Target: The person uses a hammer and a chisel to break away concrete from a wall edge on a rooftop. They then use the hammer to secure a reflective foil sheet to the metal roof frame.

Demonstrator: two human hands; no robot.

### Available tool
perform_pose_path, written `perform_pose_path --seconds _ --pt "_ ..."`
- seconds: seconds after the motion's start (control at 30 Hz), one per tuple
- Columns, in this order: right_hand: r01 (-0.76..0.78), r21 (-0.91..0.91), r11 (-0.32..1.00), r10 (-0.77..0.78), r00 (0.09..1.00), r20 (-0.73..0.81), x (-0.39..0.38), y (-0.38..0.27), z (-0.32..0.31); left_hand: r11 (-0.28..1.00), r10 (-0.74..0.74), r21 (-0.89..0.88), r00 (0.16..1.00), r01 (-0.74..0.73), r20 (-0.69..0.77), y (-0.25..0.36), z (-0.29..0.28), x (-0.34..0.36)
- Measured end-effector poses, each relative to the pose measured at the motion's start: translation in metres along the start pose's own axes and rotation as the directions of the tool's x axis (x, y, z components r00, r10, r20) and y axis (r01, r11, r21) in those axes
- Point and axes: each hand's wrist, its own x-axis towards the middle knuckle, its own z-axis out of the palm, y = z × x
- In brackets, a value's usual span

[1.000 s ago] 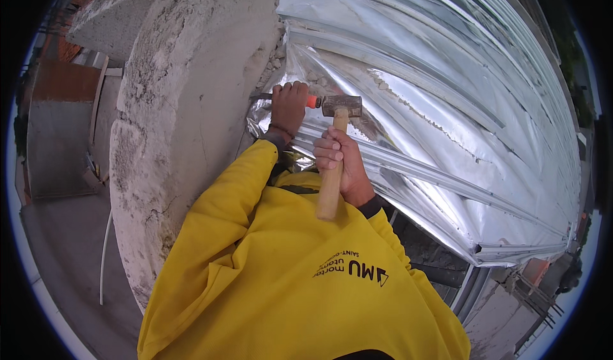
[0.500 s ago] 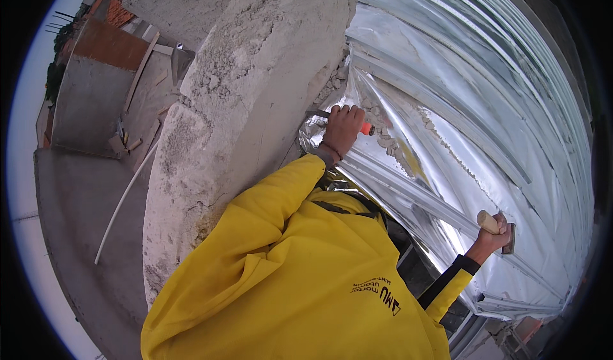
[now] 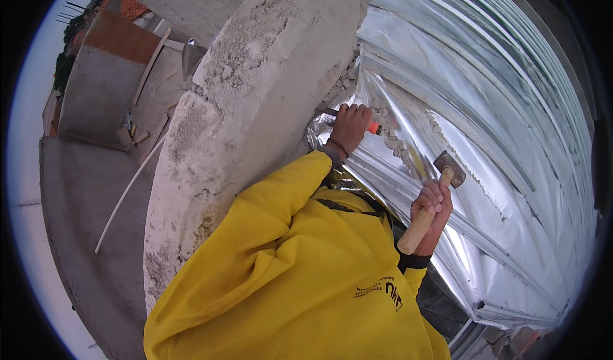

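My left hand is closed round a chisel with an orange, black-ended grip. The chisel's dark metal shaft points left to the foot of a rough grey masonry wall; whether its tip touches the wall I cannot make out. In my right hand is a hammer, gripped by its pale wooden handle. The dark, worn hammer head is raised to the right of the chisel, apart from it. Broken mortar rubble lies beside the chisel's grip.
Silver foil sheeting with metal profiles spreads to the right of the wall. Beyond the wall's left side, lower down, are a concrete surface, a thin white pipe and scraps of wood.
My right hand has swung the hammer up and left from the foil, nearer the chisel. My left hand keeps its hold on the chisel in about the same place; the view has shifted slightly.
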Motion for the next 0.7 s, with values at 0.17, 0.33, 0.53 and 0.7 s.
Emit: perform_pose_path --seconds 0.17,0.33,0.53,0.7 --pt "0.458 -0.103 0.883 -0.448 0.888 0.108 -0.044 -0.115 0.019 0.998 -0.025 -0.056 0.999 0.023 -0.027 0.002 0.001 0.000" --pt "0.647 -0.250 0.720 -0.668 0.744 0.005 -0.015 -0.118 0.004 0.997 -0.022 -0.073 0.999 0.019 -0.035 0.004 0.000 0.000" --pt "-0.363 0.141 0.921 0.384 0.905 -0.180 0.040 0.057 -0.027 0.998 -0.037 -0.060 0.998 0.034 -0.044 0.003 0.003 -0.001" --pt "-0.480 -0.074 0.874 0.455 0.862 -0.223 0.046 0.041 -0.051 0.996 -0.049 -0.080 0.992 0.040 -0.117 0.003 0.004 -0.004"
